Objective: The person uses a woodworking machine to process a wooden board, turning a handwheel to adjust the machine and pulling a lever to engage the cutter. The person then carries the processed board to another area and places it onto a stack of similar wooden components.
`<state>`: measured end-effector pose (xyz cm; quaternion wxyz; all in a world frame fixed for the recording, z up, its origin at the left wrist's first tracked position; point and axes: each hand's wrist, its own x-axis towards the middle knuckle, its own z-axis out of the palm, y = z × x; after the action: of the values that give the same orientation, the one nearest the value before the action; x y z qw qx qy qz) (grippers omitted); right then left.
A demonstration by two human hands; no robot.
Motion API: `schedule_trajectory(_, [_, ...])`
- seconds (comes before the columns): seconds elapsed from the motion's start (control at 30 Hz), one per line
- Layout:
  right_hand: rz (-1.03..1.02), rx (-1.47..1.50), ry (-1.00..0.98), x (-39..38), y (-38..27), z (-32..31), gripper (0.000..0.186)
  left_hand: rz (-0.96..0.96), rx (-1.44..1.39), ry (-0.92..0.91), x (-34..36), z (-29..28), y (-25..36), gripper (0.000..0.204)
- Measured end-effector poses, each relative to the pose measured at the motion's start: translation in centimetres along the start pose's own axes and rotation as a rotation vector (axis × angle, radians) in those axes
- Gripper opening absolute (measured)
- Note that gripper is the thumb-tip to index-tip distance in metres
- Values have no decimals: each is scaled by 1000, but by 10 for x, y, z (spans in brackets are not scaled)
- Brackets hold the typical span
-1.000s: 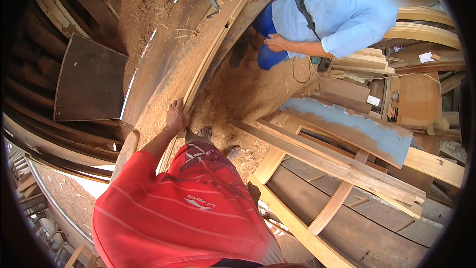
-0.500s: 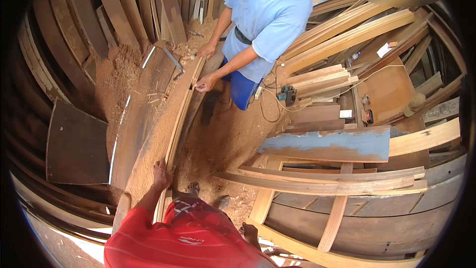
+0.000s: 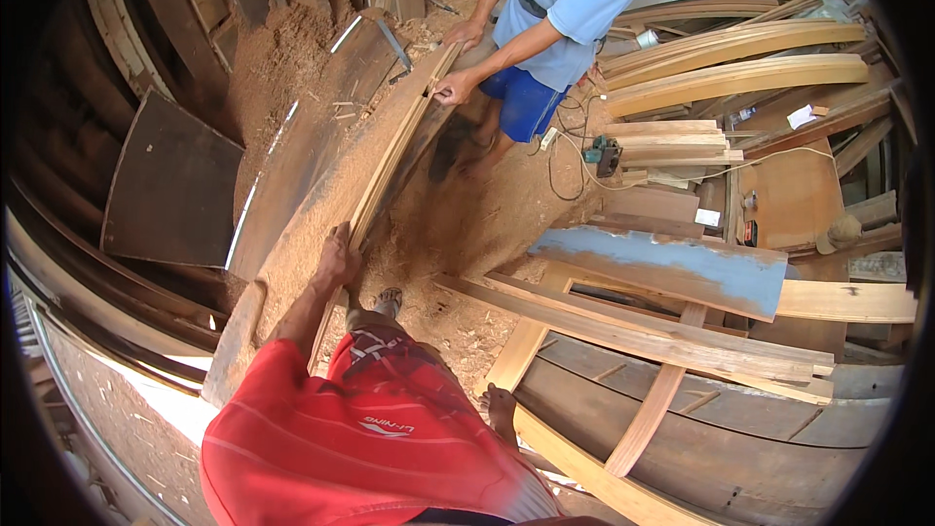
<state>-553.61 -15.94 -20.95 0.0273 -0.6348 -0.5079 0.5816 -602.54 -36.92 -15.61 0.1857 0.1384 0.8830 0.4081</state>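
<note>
While the sawdusty table (image 3: pixel 231 356) slants up from the left, the left forearm (image 3: pixel 304 321) angles up and forward out of the red sleeve, so it's reaching away from the body. The left hand (image 3: pixel 336 258) has its grip curled round the long wooden strip (image 3: pixel 392 168), which lies lengthwise along the table. A co-worker's hands (image 3: pixel 454 88) are at its far end. Furthest right, the right hand (image 3: pixel 500 407) hangs low, can't tell if it's holding anything.
</note>
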Motion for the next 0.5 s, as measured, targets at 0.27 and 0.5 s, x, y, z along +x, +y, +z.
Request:
schedule_trajectory(0.27, [-1,167,78,-16,39,-37,34,-86,-17,-122,-5,7,21,61])
schedule_trajectory(0.5, [147,266,149,-66,165,-69,33,8,21,-138,-7,20,10,61])
